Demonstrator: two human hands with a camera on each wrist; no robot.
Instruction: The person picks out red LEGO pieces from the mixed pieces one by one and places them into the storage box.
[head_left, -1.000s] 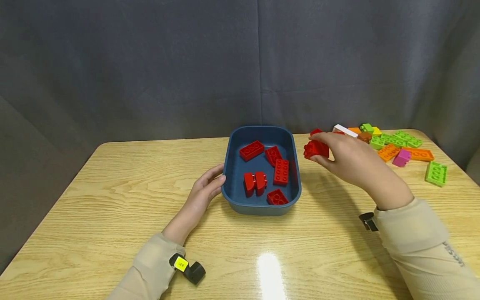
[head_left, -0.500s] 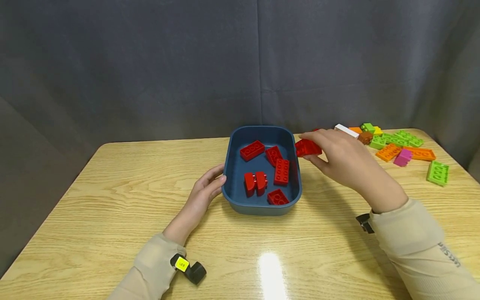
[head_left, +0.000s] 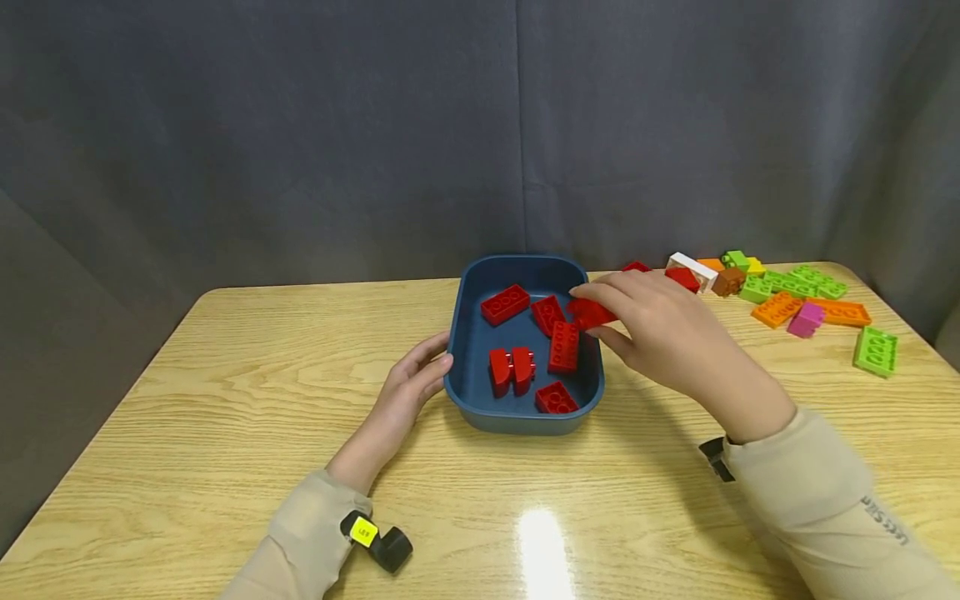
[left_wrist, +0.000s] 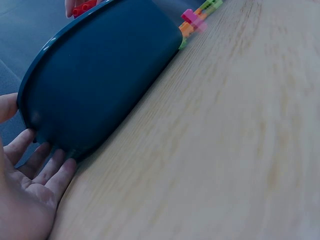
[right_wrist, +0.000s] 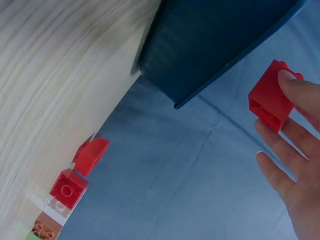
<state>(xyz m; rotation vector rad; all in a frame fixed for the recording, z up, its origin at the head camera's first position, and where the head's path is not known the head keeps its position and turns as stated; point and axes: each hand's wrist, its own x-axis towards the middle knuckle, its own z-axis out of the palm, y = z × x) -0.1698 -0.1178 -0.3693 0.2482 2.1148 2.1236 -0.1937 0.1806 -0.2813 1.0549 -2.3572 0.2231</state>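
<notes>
A: The red brick (head_left: 591, 313) has been carried leftward since a second ago, from beside the tray's right wall to a spot above the tray's inside, and it is held there now over the right rim.

B: How is it gripped?

A: It is pinched between thumb and fingertips of the right hand (head_left: 660, 333); in the right wrist view the brick is seen clamped at the fingertips (right_wrist: 295, 87), with the other fingers loosely spread below it.

B: And the tray?

A: The blue tray (head_left: 465, 333) is steadied on the table (head_left: 225, 400). Its left wall is touched by the left hand (head_left: 408, 383), fingers straight and relaxed against the plastic, nothing being gripped. That contact is confirmed in the left wrist view, where the fingers (left_wrist: 40, 165) are laid against the tray's lower wall.

B: What is already inside?

A: Several red bricks (head_left: 562, 346) are seen lying on the tray floor: one toward the far left, two near the held brick, a pair on edge in the middle, one at the near side.

B: And outside?

A: A loose heap of coloured bricks (head_left: 795, 292) is spread at the table's far right corner, green, orange, pink, white and brown among them, with two red ones (head_left: 678, 275) left just right of the tray. A grey curtain (head_left: 300, 125) is hung behind.
</notes>
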